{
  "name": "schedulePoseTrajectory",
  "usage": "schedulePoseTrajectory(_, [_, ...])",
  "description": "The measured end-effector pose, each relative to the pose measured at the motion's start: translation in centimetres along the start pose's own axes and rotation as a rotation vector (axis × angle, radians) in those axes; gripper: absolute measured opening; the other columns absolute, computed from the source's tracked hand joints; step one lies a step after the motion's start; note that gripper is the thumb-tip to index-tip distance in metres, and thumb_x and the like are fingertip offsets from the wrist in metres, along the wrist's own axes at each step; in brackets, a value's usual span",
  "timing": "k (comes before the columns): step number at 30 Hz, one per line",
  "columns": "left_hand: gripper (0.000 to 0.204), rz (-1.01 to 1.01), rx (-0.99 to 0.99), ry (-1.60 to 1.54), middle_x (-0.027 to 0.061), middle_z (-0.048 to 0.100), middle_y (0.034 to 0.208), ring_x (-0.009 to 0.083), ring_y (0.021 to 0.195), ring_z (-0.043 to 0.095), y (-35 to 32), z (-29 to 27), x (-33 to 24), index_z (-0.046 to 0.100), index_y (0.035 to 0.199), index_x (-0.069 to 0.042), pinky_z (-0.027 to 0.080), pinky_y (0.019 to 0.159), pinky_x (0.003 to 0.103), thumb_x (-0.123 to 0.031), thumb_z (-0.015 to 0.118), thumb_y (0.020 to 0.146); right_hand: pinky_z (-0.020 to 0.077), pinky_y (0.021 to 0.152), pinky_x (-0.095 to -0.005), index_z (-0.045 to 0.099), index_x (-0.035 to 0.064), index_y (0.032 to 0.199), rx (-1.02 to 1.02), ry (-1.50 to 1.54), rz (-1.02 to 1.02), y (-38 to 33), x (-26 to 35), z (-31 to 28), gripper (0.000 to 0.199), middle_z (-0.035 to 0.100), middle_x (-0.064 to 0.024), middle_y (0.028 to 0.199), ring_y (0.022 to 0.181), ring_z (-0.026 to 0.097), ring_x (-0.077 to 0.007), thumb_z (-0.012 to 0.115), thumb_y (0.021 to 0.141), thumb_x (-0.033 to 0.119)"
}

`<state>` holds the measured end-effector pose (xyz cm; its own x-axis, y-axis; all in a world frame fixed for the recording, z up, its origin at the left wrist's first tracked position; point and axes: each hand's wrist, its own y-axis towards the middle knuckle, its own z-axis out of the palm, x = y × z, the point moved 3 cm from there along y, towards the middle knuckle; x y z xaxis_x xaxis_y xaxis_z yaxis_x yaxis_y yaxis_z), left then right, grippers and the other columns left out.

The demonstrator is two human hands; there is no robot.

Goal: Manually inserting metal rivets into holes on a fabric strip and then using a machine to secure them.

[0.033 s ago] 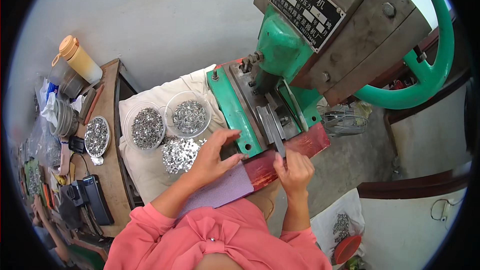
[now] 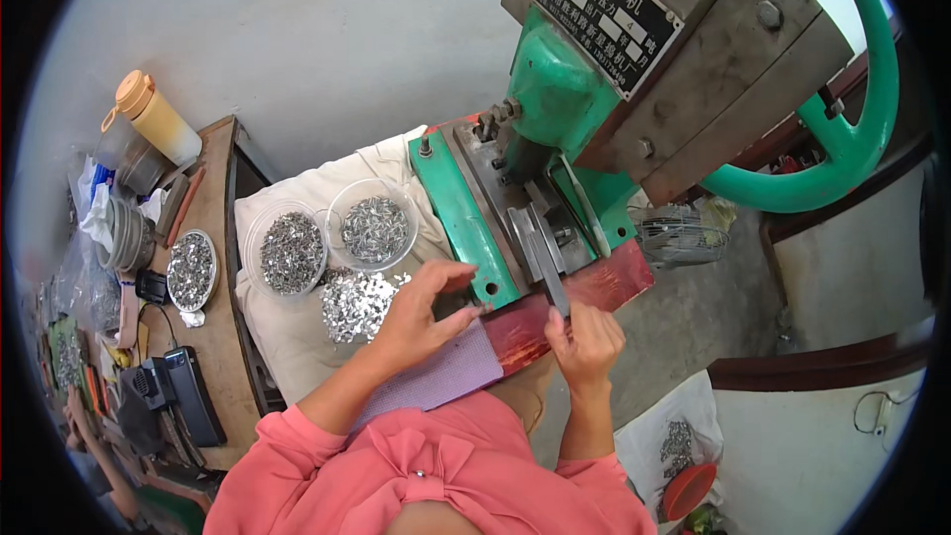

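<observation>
Bar (image 2: pixel 554 287): grey metal strip; its near end sits between the right thumb and forefinger, its far part reaches away from them onto the die (image 2: pixel 535 243).
Right hand (image 2: pixel 591 347): fingers curled into a loose fist; thumb pressed along the bar, closed on it.
Left hand (image 2: pixel 421 319): thumb and fingers well parted in a curve – gripping nothing that shows; whether the thumb tip touches the press's corner, I cannot tell.
Press (image 2: pixel 565 69): green and grey, rising beyond both hands' fingers; its green wheel (image 2: pixel 842 173) stands beyond and right of the right fingers.
Board (image 2: pixel 606 282): red, worn; under the press, just beyond the right fingers.
Pile (image 2: pixel 352 309): flat silvery bits, left of the left fingers; two clear tubs (image 2: pixel 250 238) of metal pieces stand just beyond it.
Mat (image 2: pixel 436 376): purple – nearer the body than the left fingers.
</observation>
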<state>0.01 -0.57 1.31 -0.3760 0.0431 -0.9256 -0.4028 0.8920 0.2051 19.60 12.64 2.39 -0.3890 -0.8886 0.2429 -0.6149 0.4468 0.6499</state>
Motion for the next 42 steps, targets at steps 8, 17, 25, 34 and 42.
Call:
schedulePoseTrajectory(8, [0.043, -0.152, 0.097, -0.473, 0.0106, 0.060, 0.124, 0.0192, 0.111, 0.063, -4.0, -0.1, -0.4, 0.059, 0.130, 0.001, 0.052, 0.098, 0.033, -0.001, 0.070, 0.088, 0.0454, 0.056, -0.0365, 0.065, 0.0005, 0.087, -0.102, 0.055, 0.048, -5.1, 3.2, -4.3, 0.027, 0.061, -0.0095, 0.070, 0.059, 0.059, -0.0296, 0.064, 0.093, 0.027])
schedulePoseTrajectory(17, [0.033, -0.379, 0.051, -0.942, 0.0087, 0.064, 0.118, 0.0104, 0.109, 0.061, -11.9, -3.4, 1.8, 0.057, 0.128, 0.003, 0.050, 0.094, 0.025, 0.003, 0.063, 0.096, 0.0438, 0.057, -0.0383, 0.068, 0.0013, 0.089, 0.383, 0.702, 0.077, -4.8, 8.8, 1.8, 0.017, 0.060, -0.0111, 0.069, 0.058, 0.057, -0.0290, 0.068, 0.089, 0.019])
schedulePoseTrajectory(25, [0.026, -0.617, -0.478, -0.824, 0.0073, 0.068, 0.105, 0.0103, 0.094, 0.066, -20.9, -4.6, 3.0, 0.059, 0.119, 0.003, 0.055, 0.085, 0.024, 0.001, 0.066, 0.095, 0.0493, 0.062, -0.0323, 0.072, 0.0049, 0.100, 0.516, 0.693, 0.096, -4.1, 13.8, 5.9, 0.031, 0.064, -0.0074, 0.085, 0.066, 0.059, -0.0227, 0.085, 0.073, 0.009])
schedulePoseTrajectory(34, [0.026, -0.671, -0.532, -0.756, 0.0073, 0.067, 0.107, 0.0115, 0.096, 0.067, -21.7, -4.7, 3.5, 0.058, 0.121, 0.003, 0.056, 0.088, 0.026, 0.001, 0.064, 0.096, 0.0484, 0.061, -0.0347, 0.074, 0.0087, 0.104, 0.513, 0.599, -0.367, -3.3, 17.8, 6.7, 0.032, 0.062, -0.0034, 0.089, 0.074, 0.060, -0.0215, 0.083, 0.073, 0.012])
schedulePoseTrajectory(42, [0.031, -0.663, -0.522, -0.739, 0.0088, 0.067, 0.112, 0.0125, 0.101, 0.067, -22.0, -4.6, 3.6, 0.056, 0.124, 0.002, 0.056, 0.089, 0.026, 0.005, 0.065, 0.094, 0.0520, 0.065, -0.0361, 0.070, 0.0068, 0.098, 0.595, 0.677, -0.349, -2.5, 18.0, 7.4, 0.026, 0.063, -0.0062, 0.090, 0.075, 0.064, -0.0251, 0.080, 0.073, 0.008])
